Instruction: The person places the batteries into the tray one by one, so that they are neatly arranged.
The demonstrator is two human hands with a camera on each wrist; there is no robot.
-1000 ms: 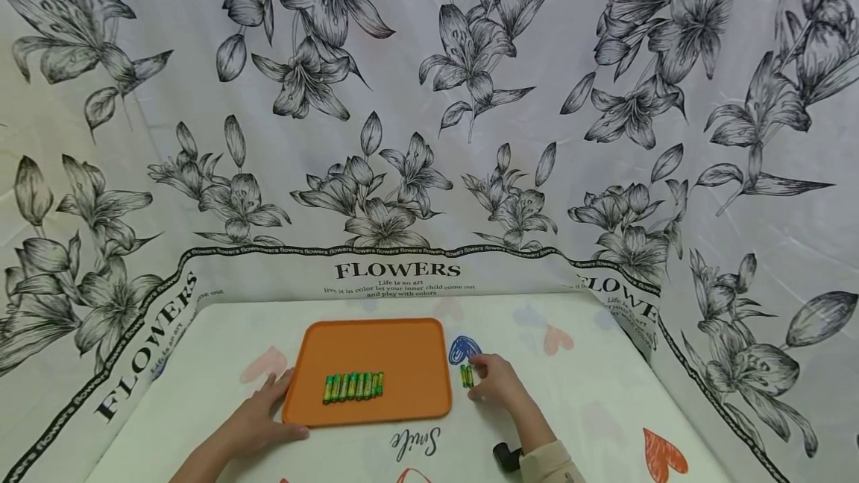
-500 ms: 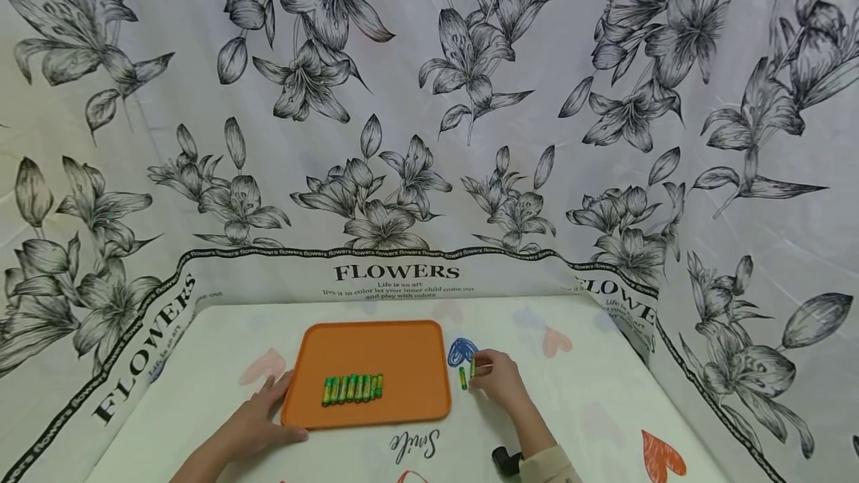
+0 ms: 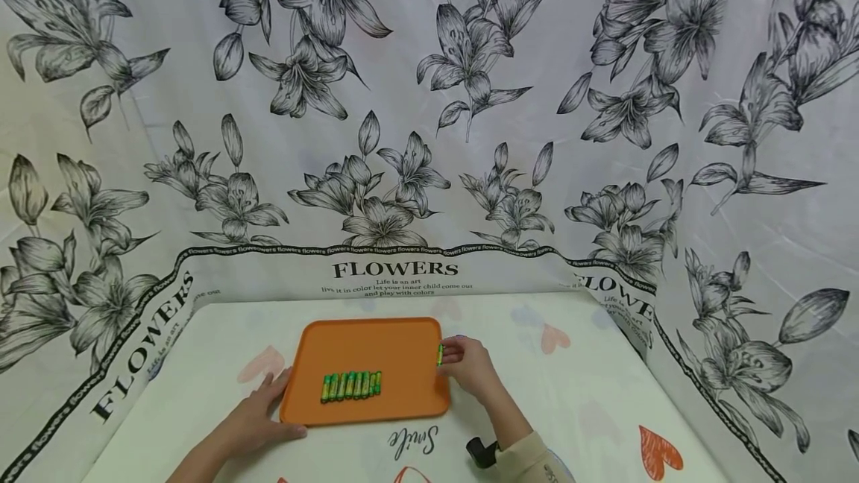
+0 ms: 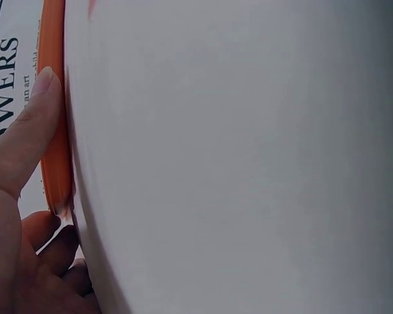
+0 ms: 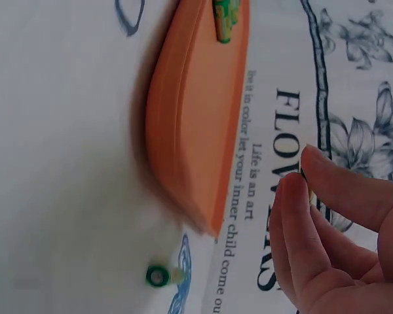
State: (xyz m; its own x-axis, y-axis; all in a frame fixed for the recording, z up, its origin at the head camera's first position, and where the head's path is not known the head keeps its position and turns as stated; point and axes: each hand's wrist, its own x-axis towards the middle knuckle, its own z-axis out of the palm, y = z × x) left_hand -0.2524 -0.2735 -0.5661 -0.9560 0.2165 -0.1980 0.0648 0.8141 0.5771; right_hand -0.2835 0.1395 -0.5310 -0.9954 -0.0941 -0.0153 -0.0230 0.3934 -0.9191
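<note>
An orange tray [image 3: 403, 349] lies on the table with a row of several green-and-yellow batteries [image 3: 350, 386] on it, left of its middle. My left hand [image 3: 251, 416] holds the tray's near left corner, thumb along the front edge and fingers at the left side. In the left wrist view the thumb [image 4: 36, 118] lies against the tray's wall. Between its thumb and fingertips my right hand [image 3: 467, 367] pinches one small battery [image 3: 440, 355], upright at the tray's right edge. Another battery [image 5: 157, 275] stands out on the tablecloth in the right wrist view; the right hand hides it in the head view.
A black object [image 3: 480, 453] sits by the right sleeve [image 3: 530, 461]. The white tablecloth [image 3: 590, 379] carries printed hearts and lettering. A flower-printed curtain [image 3: 396, 192] closes off the back and both sides.
My right hand picked one battery from the pair right of the tray, then carried it left to the tray's right edge. The left hand and the battery row stayed put.
</note>
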